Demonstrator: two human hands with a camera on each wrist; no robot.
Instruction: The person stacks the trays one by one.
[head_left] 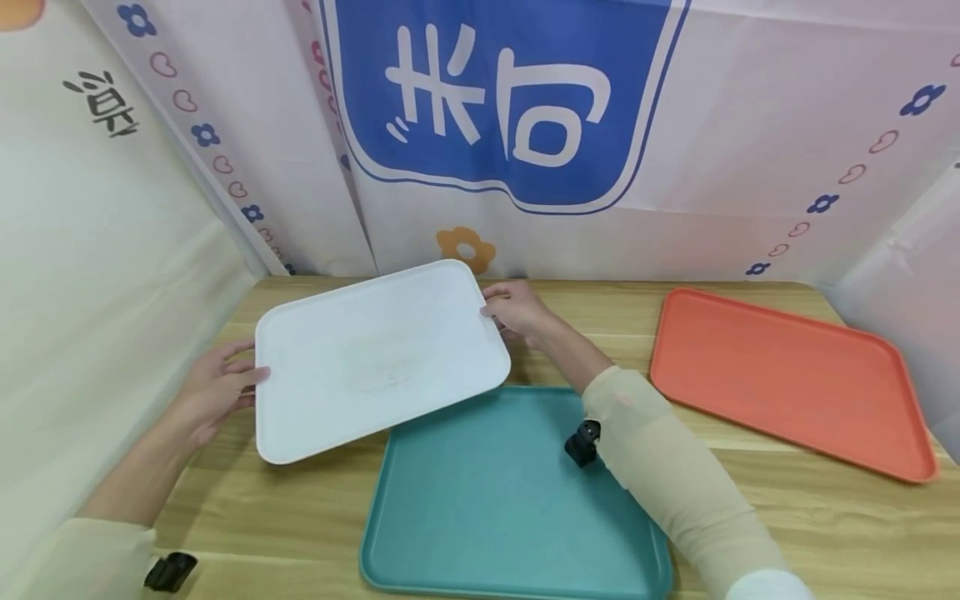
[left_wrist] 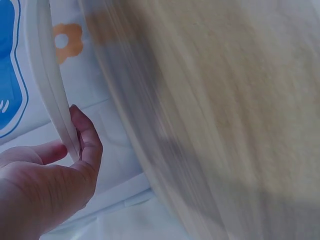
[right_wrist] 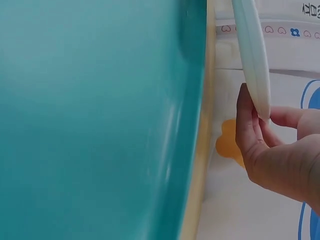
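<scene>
A white rectangular tray is held above the wooden table, turned at an angle, its right end farther back. My left hand grips its left end, thumb on top and fingers beneath. At the opposite end, my right hand pinches the rim. The left wrist view shows the tray's edge between thumb and fingers, clear of the wood. In the right wrist view, the rim sits between my right thumb and fingers. Below and in front lies a teal tray, partly covered by my right forearm.
An orange-red tray lies on the right side of the wooden table. A printed white cloth hangs behind the table, and pale cloth closes off the left side.
</scene>
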